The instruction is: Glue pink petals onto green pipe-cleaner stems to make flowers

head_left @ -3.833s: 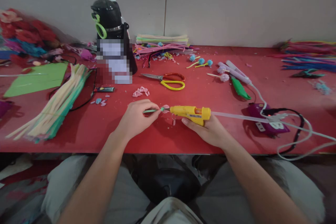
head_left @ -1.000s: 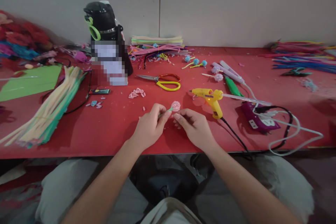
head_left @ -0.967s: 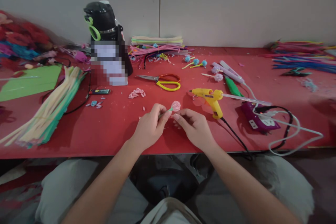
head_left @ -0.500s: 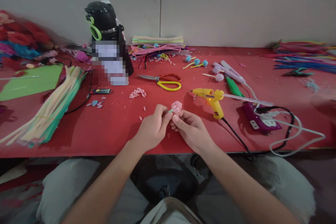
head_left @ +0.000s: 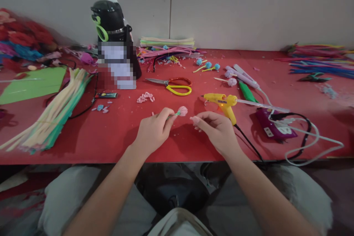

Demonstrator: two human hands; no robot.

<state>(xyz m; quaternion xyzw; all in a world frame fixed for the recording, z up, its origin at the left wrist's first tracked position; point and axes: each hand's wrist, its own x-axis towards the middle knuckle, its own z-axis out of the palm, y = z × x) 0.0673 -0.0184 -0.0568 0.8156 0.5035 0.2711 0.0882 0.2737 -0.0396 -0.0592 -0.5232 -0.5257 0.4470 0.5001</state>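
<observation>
My left hand (head_left: pixel 156 129) pinches the green stem of a small pink pipe-cleaner flower (head_left: pixel 182 111), whose round head points right. To the right of the flower and apart from it is my right hand (head_left: pixel 217 129), thumb and fingers pressed together. A pale pink tip shows at that pinch; I cannot tell whether it is a small piece or the thumbnail. Beyond my left hand lies a little pile of short pink pipe-cleaner pieces (head_left: pixel 145 97). A yellow hot glue gun (head_left: pixel 226 102) rests beyond my right hand, its nozzle toward the left. Scissors (head_left: pixel 178 85) with red and yellow handles lie further back.
At left are a bundle of cream and green pipe cleaners (head_left: pixel 55 114), a lighter (head_left: pixel 106 95) and a black bottle (head_left: pixel 110 18). A purple power strip (head_left: pixel 272 123) with looping cables sits at right. Blue flower balls (head_left: pixel 208 65) and more pipe cleaners (head_left: pixel 320 68) lie toward the back.
My hands have moved apart: the right one has left the flower and gone right. My left hand, still on the stem, has shifted slightly left with the flower.
</observation>
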